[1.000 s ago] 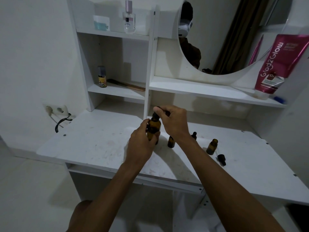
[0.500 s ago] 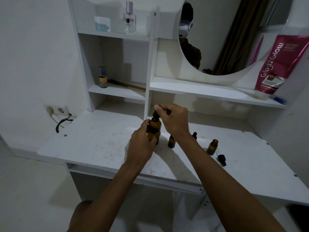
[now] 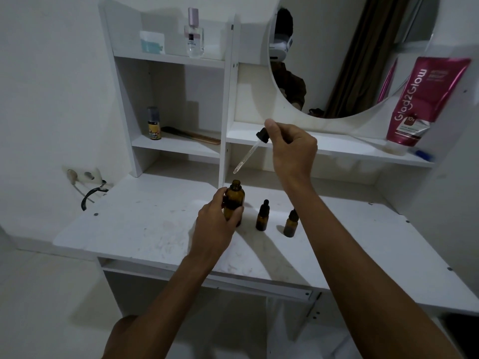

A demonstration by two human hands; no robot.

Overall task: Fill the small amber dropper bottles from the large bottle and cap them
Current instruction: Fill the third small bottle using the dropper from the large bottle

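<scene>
Early — left hand [image 3: 217, 224] is gripping the open large bottle [image 3: 234, 200]; right hand [image 3: 293, 151] is pinching its dropper [image 3: 250, 152] above; small bottles [image 3: 262, 217] beside this grip are standing capped, contents unclear.

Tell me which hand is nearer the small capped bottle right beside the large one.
Left. The left hand grips the large bottle just beside that small bottle; the right hand holds the dropper high above it.

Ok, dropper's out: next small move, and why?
Probably the right hand carries the dropper right, toward the small bottles: it is clear of the open large bottle the left hand holds. The two in view look capped; the forearm may hide another.
</scene>
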